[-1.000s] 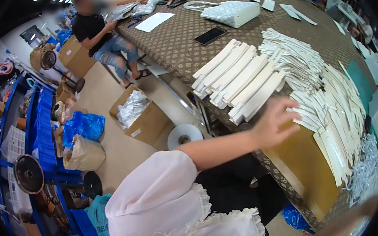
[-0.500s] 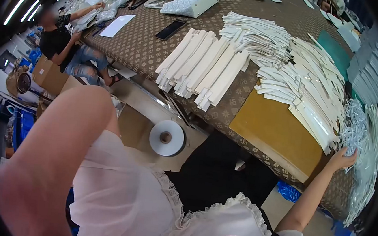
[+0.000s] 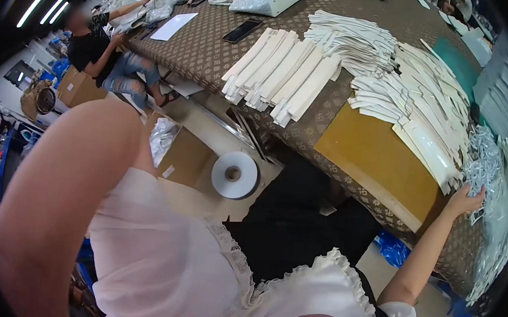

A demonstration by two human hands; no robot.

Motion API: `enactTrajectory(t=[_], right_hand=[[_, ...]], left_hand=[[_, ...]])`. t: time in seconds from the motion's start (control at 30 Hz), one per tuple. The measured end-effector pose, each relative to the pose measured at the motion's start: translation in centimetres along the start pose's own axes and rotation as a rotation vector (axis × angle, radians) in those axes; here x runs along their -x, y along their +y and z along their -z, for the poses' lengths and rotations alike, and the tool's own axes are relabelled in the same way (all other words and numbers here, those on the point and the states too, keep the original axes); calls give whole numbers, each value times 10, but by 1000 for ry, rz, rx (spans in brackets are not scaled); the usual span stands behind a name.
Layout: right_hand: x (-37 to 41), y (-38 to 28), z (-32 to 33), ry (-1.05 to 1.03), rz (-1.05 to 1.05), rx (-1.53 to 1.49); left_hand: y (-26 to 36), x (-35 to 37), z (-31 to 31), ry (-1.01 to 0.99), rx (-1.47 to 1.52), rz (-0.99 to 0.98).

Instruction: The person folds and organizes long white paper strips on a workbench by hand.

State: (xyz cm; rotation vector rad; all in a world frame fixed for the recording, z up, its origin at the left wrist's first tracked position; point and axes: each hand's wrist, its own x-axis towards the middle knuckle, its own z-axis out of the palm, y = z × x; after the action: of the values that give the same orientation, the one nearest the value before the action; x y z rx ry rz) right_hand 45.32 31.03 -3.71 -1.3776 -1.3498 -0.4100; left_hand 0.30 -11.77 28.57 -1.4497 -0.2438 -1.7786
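Observation:
My right hand is at the right edge of the table, against a tangled heap of thin clear-and-white strips. Its thumb and a finger are apart, and some fingertips are lost among the strips. Just left of it end the white strips of a fanned pile. Long translucent strips hang over the table edge beyond the hand. My left arm is raised with the elbow bent at the left; the left hand itself lies outside the view.
Stacked cream strips and an amber board lie on the patterned table. Farther back are a phone and a white quilted bag. A white reel and an open carton stand below. Another person sits at left.
The view has shifted, so the table and its piles appear slightly higher and farther right. My right hand stays at the tangled strips, and more of the carton below shows.

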Motion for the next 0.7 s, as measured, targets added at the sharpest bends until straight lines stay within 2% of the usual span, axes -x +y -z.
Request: enactTrajectory(t=[0.13,0.37,0.5,0.6,0.7], right_hand=[[0,1,1,25,41,-62],[9,6,-9,-7,-84,-244],[8,15,-10,-11,-56,-269],[12,-7,-4,-27,-170,-345],[10,-7,-11,-23,-169,-349]], left_hand=[[20,-7,-24,-32,6,-24],[69,-29,-56,-155,-74,-22],[86,-11,-72,-97,-83,-10],[101,-21,-79,-125,-108,-37],[108,-28,-87,-139,-89,-64]])
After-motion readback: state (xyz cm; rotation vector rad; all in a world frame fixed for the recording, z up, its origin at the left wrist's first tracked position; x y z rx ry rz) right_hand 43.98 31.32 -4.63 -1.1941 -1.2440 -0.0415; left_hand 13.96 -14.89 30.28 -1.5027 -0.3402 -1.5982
